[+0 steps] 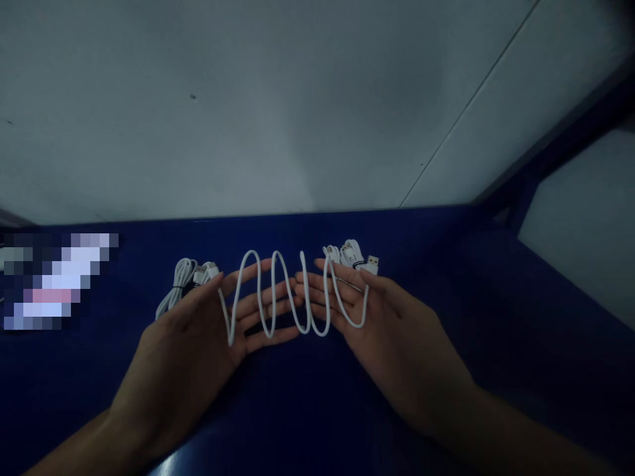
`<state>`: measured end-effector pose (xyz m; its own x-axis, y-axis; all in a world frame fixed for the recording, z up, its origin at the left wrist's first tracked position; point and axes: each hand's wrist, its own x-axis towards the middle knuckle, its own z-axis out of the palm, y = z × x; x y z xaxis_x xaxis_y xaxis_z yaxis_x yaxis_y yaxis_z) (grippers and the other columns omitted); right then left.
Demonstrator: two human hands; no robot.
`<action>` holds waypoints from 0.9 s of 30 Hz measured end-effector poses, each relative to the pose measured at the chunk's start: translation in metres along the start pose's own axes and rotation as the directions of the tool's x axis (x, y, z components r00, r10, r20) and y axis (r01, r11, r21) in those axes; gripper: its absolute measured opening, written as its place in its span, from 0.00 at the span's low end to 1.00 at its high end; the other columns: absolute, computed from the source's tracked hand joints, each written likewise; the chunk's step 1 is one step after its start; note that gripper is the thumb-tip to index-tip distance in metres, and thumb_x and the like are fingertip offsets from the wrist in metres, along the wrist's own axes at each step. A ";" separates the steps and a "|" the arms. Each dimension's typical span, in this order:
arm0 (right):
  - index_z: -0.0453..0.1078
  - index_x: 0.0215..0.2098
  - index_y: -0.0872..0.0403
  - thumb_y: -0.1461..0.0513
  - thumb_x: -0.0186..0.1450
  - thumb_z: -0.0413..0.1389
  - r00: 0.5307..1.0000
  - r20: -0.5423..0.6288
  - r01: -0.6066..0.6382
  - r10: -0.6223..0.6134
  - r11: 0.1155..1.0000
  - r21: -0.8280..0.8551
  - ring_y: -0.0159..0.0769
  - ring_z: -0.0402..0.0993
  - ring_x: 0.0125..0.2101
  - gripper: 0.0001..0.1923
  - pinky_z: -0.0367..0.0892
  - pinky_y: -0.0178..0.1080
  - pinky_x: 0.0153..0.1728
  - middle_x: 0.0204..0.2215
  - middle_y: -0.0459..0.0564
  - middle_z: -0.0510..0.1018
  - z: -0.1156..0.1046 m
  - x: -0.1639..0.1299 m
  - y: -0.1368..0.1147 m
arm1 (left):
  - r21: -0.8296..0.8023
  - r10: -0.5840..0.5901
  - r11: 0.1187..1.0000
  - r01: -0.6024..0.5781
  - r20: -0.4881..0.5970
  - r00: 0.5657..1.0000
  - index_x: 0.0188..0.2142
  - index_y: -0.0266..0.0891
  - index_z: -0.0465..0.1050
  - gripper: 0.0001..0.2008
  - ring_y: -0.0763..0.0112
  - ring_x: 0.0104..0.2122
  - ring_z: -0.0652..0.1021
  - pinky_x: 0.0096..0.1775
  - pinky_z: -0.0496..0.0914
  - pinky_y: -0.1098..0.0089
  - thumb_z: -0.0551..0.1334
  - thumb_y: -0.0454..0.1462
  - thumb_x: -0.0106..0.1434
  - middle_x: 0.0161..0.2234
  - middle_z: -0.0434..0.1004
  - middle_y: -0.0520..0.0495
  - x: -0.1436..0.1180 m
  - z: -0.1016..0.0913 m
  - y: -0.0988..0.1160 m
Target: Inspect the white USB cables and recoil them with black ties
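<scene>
A white USB cable (305, 297) hangs in loose spiral loops between my two hands. My left hand (183, 347) holds one end of it under the thumb, with the other fingers stretched out behind the loops. At the other end, my right hand (407, 347) has its thumb pressed on the cable, and a USB plug (373, 262) sticks up beside the thumb tip. The fingertips of both hands come close together behind the middle loops. How each end sits under the thumbs is partly hidden.
Beyond my left hand lies a bundled white cable (184, 272) with a dark tie. Another tied white cable bundle (351, 251) lies behind my right hand. All rest on a blue table (307, 423) against a grey wall (223, 145). A pixelated bright object (64, 284) is at left.
</scene>
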<state>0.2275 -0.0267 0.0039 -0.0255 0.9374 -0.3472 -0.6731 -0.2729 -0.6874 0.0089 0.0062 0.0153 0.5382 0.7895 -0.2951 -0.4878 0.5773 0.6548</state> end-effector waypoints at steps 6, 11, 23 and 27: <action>0.84 0.53 0.53 0.45 0.75 0.53 0.998 -0.013 -0.064 0.064 0.997 0.031 0.55 0.78 0.67 0.25 0.59 0.57 0.76 0.57 0.59 0.88 0.003 0.001 -0.006 | -0.128 -0.007 0.992 -0.017 -0.181 0.983 0.78 0.48 0.63 0.32 0.44 0.72 0.74 0.67 0.74 0.43 0.61 0.44 0.78 0.62 0.87 0.40 0.000 0.003 0.004; 0.84 0.53 0.52 0.44 0.75 0.52 0.999 0.015 -0.052 0.051 0.998 0.026 0.55 0.78 0.67 0.27 0.60 0.56 0.75 0.58 0.58 0.87 0.002 0.000 -0.006 | -0.211 -0.023 0.977 -0.017 -0.182 0.983 0.80 0.46 0.59 0.36 0.41 0.71 0.75 0.69 0.70 0.41 0.61 0.53 0.78 0.65 0.84 0.36 -0.004 -0.001 0.005; 0.83 0.58 0.52 0.41 0.76 0.54 0.998 0.053 0.024 -0.024 1.000 -0.007 0.58 0.76 0.69 0.30 0.64 0.58 0.73 0.60 0.59 0.86 0.002 -0.003 -0.006 | -0.176 0.019 0.984 -0.038 -0.105 0.994 0.80 0.45 0.60 0.39 0.40 0.73 0.72 0.70 0.69 0.41 0.60 0.56 0.76 0.62 0.86 0.38 -0.004 0.003 0.004; 0.83 0.58 0.51 0.43 0.79 0.53 0.997 0.072 0.011 -0.009 1.000 -0.028 0.56 0.76 0.68 0.27 0.63 0.58 0.73 0.61 0.58 0.85 0.002 -0.001 -0.003 | -0.149 0.008 0.989 -0.018 -0.068 0.998 0.80 0.43 0.59 0.39 0.43 0.70 0.76 0.69 0.71 0.44 0.59 0.55 0.77 0.58 0.89 0.39 -0.003 0.001 0.003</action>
<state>0.2283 -0.0266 0.0079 -0.0721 0.9530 -0.2944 -0.6523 -0.2683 -0.7089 0.0066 0.0053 0.0190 0.4863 0.8062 -0.3370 -0.5941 0.5879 0.5490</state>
